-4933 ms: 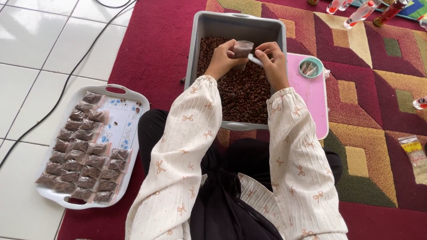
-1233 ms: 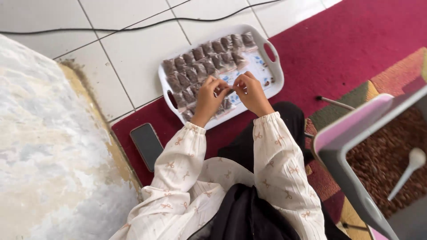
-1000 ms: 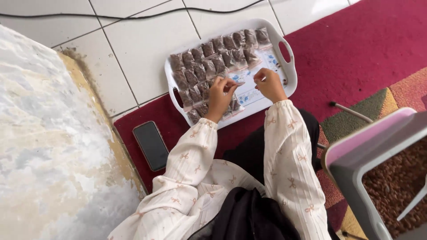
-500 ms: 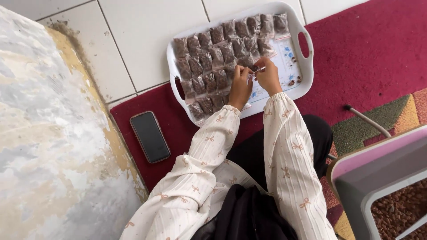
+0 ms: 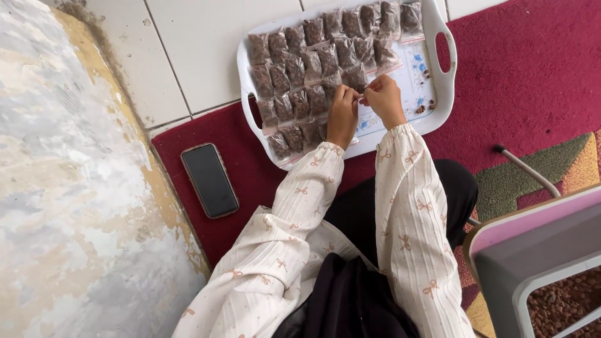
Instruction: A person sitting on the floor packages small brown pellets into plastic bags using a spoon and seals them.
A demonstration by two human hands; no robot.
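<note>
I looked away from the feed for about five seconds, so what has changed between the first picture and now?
Both hands left the grey tub of brown pieces and swung over to the white tray. The left hand and right hand now pinch a small packet above the tray's bare patch. The packets stay in their rows, and the tray stays half on the red rug.

I see glossy clear plastic packets (image 5: 325,59) on a smooth white plastic tray (image 5: 441,81), over matt red carpet (image 5: 532,75).
</note>
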